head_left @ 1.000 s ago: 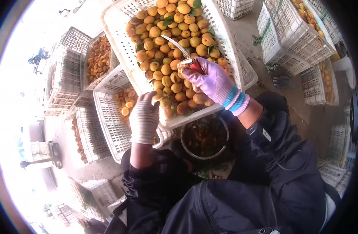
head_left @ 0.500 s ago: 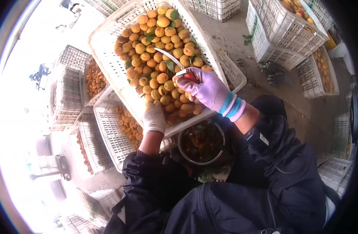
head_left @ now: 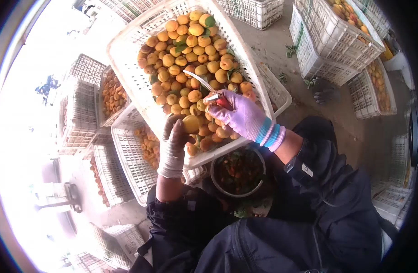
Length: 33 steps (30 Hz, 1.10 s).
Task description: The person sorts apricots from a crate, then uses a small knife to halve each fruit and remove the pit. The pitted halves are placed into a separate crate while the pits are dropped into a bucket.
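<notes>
My left hand (head_left: 173, 144), in a white glove with dirty fingertips, is closed on a yellow apricot (head_left: 191, 123) at the near left end of the crate. In a lilac glove with a blue cuff band, my right hand (head_left: 240, 114) grips a curved knife (head_left: 200, 81) by its red handle. The blade points up and left over the fruit. Both hands are above a white plastic crate (head_left: 124, 55) full of yellow-orange apricots (head_left: 197, 54) with some green leaves among them.
Under the near end of the crate stands a round bucket (head_left: 238, 172) with dark scraps and orange bits. A lower crate (head_left: 127, 154) at left holds apricot pieces (head_left: 149, 148). Stacked crates (head_left: 327, 41) of fruit rise at the right, others (head_left: 81, 109) at the left.
My left hand has come back out of the pile towards me, now with an apricot between its fingers. My right hand keeps the knife in nearly the same place.
</notes>
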### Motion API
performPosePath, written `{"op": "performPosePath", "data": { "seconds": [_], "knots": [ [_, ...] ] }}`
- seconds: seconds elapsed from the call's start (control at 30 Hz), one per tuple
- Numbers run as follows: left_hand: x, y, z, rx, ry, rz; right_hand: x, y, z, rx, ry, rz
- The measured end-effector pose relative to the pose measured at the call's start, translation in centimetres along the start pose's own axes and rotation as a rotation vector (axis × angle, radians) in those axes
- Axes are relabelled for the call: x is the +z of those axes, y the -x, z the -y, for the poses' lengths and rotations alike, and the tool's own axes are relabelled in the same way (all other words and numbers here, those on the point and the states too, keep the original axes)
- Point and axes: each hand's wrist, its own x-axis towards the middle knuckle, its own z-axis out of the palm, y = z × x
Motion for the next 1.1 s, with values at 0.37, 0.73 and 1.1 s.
{"op": "performPosePath", "data": {
  "seconds": [0.37,0.73,1.1],
  "knots": [
    [0.3,1.2,-2.1,0.123,0.055,0.047,3.3,-0.5,0.1,0.062,0.016,0.113],
    [-1.6,1.5,-3.2,0.132,0.298,0.006,5.5,-0.1,-1.0,-0.242,0.565,0.108],
    [-1.9,1.2,-2.2,0.148,0.255,-0.045,6.0,-0.1,-0.9,-0.262,0.594,0.1]
  ]
}}
